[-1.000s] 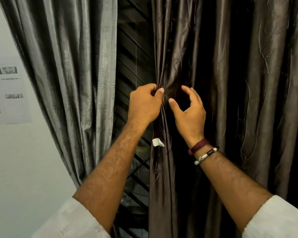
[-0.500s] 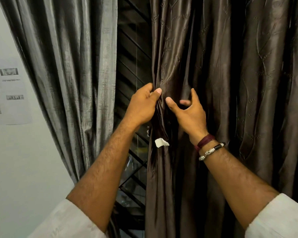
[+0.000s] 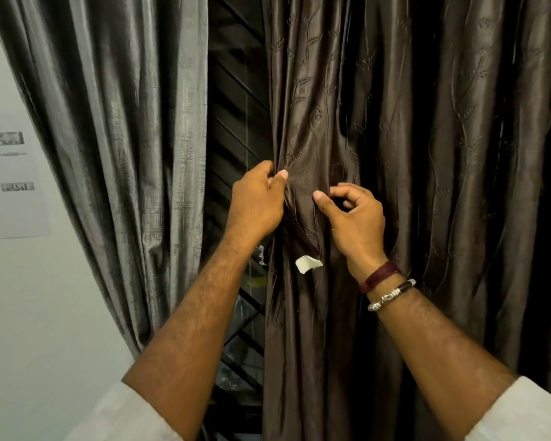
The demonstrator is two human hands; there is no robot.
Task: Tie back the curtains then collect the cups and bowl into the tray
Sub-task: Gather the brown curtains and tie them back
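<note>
Fingers of the left hand (image 3: 257, 203) are curling round the leading edge of the dark brown curtain (image 3: 395, 154) at mid-frame, thumb pressing the fold from the front. Just right of it, the right hand (image 3: 353, 218) is pinching a pleat of the same cloth between thumb and bent forefinger, its other fingers curled loosely behind. Both hands, then, are holding fabric, neither one spread wide. Below them a small white tag (image 3: 308, 264) is sticking out from the folds. Further left, the grey curtain (image 3: 109, 138) is hanging down the left half of the frame, with a dark window grille (image 3: 233, 122) showing in the gap between the two. A printed sheet (image 3: 10, 186) is sitting on the wall at far left.

We are looking at the tie-back step, apparently at the gathering stage. Next, I'd judge, the hands are needing to bunch more pleats together and find a tie; none is showing. Cups, bowl and tray are all out of view.
</note>
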